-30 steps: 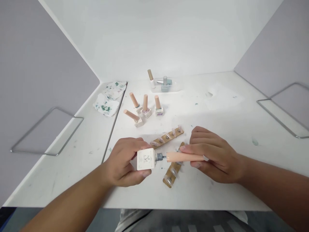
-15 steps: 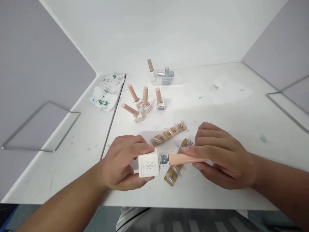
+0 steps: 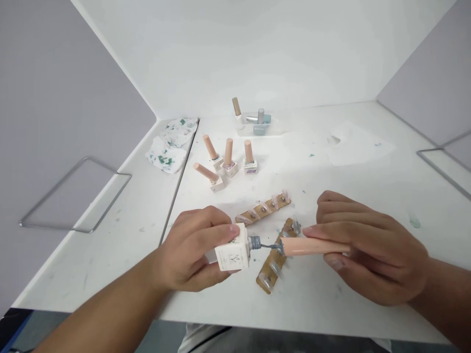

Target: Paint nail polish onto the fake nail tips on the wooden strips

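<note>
My left hand (image 3: 200, 247) grips a white square nail polish bottle (image 3: 233, 252), tipped on its side with its grey-smeared neck facing right. In my right hand (image 3: 368, 245) is the peach brush cap (image 3: 312, 246), held between thumb and fingers. Its grey-coated brush stem (image 3: 270, 246) spans the gap to the neck, the tip still inside. Beneath lies a brown strip (image 3: 270, 267) bearing clear and greyish false nail tips, partly covered by the cap. Just behind it, a second brown strip (image 3: 263, 210) carries several pale nail tips in a row.
Several peach-capped polish bottles (image 3: 230, 164) stand beyond the strips. A clear plastic tray (image 3: 272, 128) with more bottles sits by the back wall. Paint-stained tissues (image 3: 167, 154) lie at left, a white sheet (image 3: 358, 147) at right. Wire frames (image 3: 90, 230) flank both sides.
My right hand has drawn the cap rightward, away from the bottle, so more of the brush stem shows. The bottle stays in my left hand. The whole view has shifted slightly.
</note>
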Motion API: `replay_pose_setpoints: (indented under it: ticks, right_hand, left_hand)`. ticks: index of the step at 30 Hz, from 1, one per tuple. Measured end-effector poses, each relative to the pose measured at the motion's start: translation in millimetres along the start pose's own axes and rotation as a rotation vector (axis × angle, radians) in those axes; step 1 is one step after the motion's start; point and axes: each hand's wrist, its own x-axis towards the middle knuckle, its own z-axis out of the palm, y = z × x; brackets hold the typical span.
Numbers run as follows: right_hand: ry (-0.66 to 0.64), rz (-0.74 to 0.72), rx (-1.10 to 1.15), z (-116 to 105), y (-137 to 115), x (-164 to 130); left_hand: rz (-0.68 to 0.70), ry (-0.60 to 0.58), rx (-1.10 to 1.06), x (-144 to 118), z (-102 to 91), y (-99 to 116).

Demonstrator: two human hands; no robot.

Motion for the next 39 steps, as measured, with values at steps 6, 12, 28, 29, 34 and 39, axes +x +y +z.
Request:
replay_pose_setpoints:
  ticks: [6,12,28,29,34,39]
  right_hand:
    - [0.067,0.013,0.006,-3,1,-2]
    - [0.056,0.009,-0.03,-1,0,0]
    - [-0.078,0.04,-0.273,-11,-11,4]
    - [-0.08,0.042,-0.278,-10,-11,4]
    - [-0.096,0.05,-0.275,-10,-12,4]
    - [-0.113,0.065,-0.284,-10,-13,3]
  left_hand:
    - [0.003,-0.016,0.079,-2,-0.3,1]
    - [0.055,-0.072,0.218,-5,-1.2,0]
    - [-0.006,-0.089,0.316,-3,1.2,10]
    - [0.003,-0.098,0.315,-3,0.6,10]
    - [0.054,-0.119,0.333,0,0.6,11]
    - [-0.056,-0.047,0.311,3,4.4,15]
